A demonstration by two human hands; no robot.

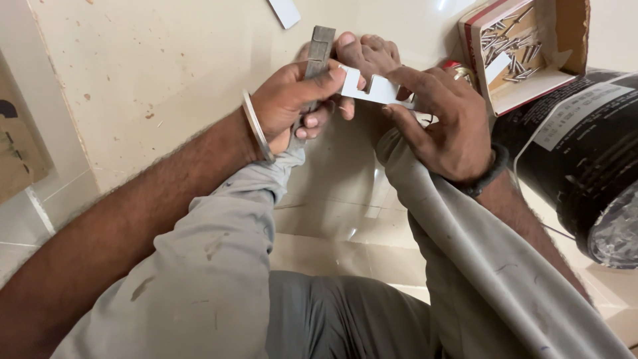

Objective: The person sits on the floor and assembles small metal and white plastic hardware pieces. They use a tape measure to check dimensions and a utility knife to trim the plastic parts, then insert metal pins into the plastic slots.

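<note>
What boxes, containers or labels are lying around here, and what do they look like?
Open cardboard box: top right, brown flaps, red-and-white side, small metal nails inside.
Black drum: right edge, lying on its side, round and dark.
Label: on the drum, pale grey rectangle.
Brown cardboard piece: left edge, flat, dark print.

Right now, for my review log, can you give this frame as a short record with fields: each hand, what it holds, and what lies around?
View: head camera, looking down at a seated person's knees and a pale tiled floor
Left hand: grip closed around a flat grey metal bar, bangle on the wrist
Right hand: fingers pinching a white notched bracket, dark band on the wrist
Contact: bracket's end lies under the left thumb, against the bar
Behind the hands: toes of a bare foot
Upper right: open cardboard box of nails
Right edge: large black drum
</note>
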